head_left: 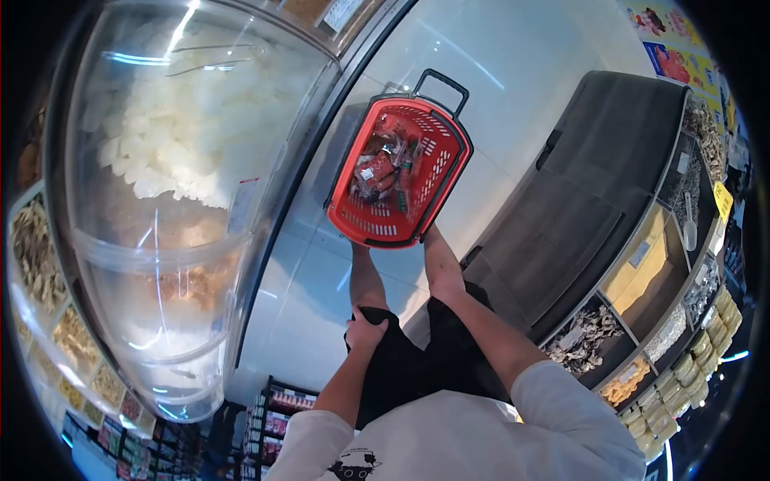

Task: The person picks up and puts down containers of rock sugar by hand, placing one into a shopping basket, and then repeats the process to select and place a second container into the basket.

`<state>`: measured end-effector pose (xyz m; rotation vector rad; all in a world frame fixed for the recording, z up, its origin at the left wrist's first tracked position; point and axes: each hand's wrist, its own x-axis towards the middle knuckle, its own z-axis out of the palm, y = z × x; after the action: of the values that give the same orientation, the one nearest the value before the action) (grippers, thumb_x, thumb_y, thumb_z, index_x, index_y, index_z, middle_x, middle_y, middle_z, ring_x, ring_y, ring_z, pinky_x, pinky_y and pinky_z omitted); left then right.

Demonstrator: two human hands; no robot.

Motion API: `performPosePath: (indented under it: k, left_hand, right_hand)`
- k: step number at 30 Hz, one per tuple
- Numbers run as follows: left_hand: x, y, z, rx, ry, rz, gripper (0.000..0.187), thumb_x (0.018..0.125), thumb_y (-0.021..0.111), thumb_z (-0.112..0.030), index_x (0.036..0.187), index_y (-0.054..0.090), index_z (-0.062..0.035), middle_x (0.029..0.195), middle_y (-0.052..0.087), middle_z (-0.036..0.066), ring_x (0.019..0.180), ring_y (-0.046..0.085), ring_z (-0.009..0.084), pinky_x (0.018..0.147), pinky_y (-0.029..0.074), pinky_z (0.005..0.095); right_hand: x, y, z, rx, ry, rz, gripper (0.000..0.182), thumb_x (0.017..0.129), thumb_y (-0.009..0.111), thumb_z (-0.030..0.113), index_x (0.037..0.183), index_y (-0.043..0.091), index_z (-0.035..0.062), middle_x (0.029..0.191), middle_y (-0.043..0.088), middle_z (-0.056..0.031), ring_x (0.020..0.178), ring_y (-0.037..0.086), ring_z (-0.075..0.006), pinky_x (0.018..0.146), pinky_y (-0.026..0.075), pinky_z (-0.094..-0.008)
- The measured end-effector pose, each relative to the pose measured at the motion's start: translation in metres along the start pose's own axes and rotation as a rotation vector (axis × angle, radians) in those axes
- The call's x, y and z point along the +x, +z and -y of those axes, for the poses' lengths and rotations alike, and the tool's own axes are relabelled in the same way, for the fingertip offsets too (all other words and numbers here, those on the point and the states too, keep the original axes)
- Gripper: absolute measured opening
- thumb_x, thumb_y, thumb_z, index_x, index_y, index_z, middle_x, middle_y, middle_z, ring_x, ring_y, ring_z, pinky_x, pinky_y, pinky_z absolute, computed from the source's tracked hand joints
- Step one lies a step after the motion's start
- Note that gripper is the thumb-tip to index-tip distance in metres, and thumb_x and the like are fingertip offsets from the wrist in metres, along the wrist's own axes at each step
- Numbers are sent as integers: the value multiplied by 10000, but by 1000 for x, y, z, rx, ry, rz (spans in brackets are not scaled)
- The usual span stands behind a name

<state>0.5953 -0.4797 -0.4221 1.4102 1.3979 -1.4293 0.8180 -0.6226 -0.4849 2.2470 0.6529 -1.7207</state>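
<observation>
My left hand (367, 329) is closed on the lower edge of my black shorts (385, 369), above the knee. My right forearm (459, 301) reaches forward to the near right corner of a red shopping basket (377, 228). The basket's rim hides the right hand's fingers, so their grip does not show. Inside the basket lie several clear plastic packs of reddish goods (381, 172), one with a white label. A black handle (443, 80) sticks out beyond the basket's far end.
On the left stands a display case (200, 248) with a clear cover over pale, flaky goods (184, 152). A dark shelf unit (561, 200) on the right has bins of dried goods (585, 341) and a white scoop (690, 228). Glossy tiles (497, 104) cover the floor.
</observation>
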Motion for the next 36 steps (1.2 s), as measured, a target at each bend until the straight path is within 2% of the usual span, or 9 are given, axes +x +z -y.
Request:
performPosePath:
  k: [8, 10, 12, 22, 25, 27, 33, 35, 36]
  left_hand:
    - [6, 14, 5, -4, 43, -126, 941, 803, 703, -542, 1543, 333, -93, 1221, 556, 267, 1035, 656, 458, 914, 540, 525]
    - [10, 16, 7, 3, 36, -127, 934, 803, 704, -538, 1538, 338, -94, 1222, 556, 265, 1030, 657, 457, 910, 540, 526]
    - [14, 19, 11, -5, 42, -136, 909, 806, 704, -528, 1525, 357, -92, 1217, 561, 259, 1015, 657, 458, 895, 541, 528]
    - [21, 7, 8, 14, 55, -165, 873, 829, 674, -521, 1505, 381, -54, 1230, 561, 252, 1014, 656, 445, 909, 529, 518]
    - [20, -4, 4, 8, 40, -158, 864, 833, 669, -520, 1500, 387, -48, 1234, 557, 252, 1015, 655, 442, 912, 527, 519]
    - [22, -8, 4, 11, 38, -169, 848, 835, 665, -517, 1487, 401, -43, 1230, 556, 253, 1019, 654, 441, 910, 527, 521]
    - [23, -18, 8, -16, 75, -177, 771, 838, 690, -466, 1431, 451, -35, 1217, 560, 264, 1038, 636, 475, 914, 532, 542]
    - [26, -18, 16, -47, 130, -246, 785, 833, 709, -440, 1458, 432, -54, 1251, 554, 269, 1050, 624, 484, 912, 529, 549]
    - [25, -20, 16, -48, 134, -253, 793, 832, 714, -438, 1464, 426, -56, 1256, 553, 270, 1061, 620, 483, 914, 527, 549]
  right_hand:
    - [154, 4, 53, 149, -198, -366, 546, 875, 671, 229, 1363, 494, 60, 1352, 540, -262, 1193, 606, -416, 1009, 528, -485]
    - [178, -30, 76, 86, -58, -250, 535, 886, 670, 252, 1360, 501, 70, 1353, 545, -249, 1212, 604, -403, 1029, 519, -480]
    - [202, -48, 85, 127, -105, -358, 497, 905, 641, 271, 1345, 540, 63, 1285, 590, -282, 1174, 620, -433, 1015, 524, -502]
    - [230, -110, 109, 142, -40, -249, 497, 904, 628, 309, 1344, 555, 90, 1348, 591, -240, 1168, 647, -403, 1021, 528, -480]
    - [235, -110, 109, 269, -19, -190, 465, 867, 688, 315, 1309, 626, 184, 1395, 591, -190, 1219, 637, -354, 1044, 516, -449]
    - [246, -100, 106, 438, -44, -150, 666, 815, 777, 321, 1371, 529, 49, 1276, 646, -271, 1164, 659, -400, 996, 534, -455]
    - [400, 5, 86, 928, 40, -254, 806, 822, 857, 426, 1389, 503, -27, 1241, 687, -133, 1081, 678, -202, 957, 543, -339]
    - [367, -39, 134, 972, 529, -211, 1332, 621, 887, 692, 1546, 265, -36, 1522, 439, -254, 1386, 489, -339, 1130, 433, -409]
    - [358, -51, 147, 1019, 546, -161, 1521, 518, 880, 770, 1578, 136, -28, 1621, 242, -265, 1503, 296, -390, 1201, 340, -459]
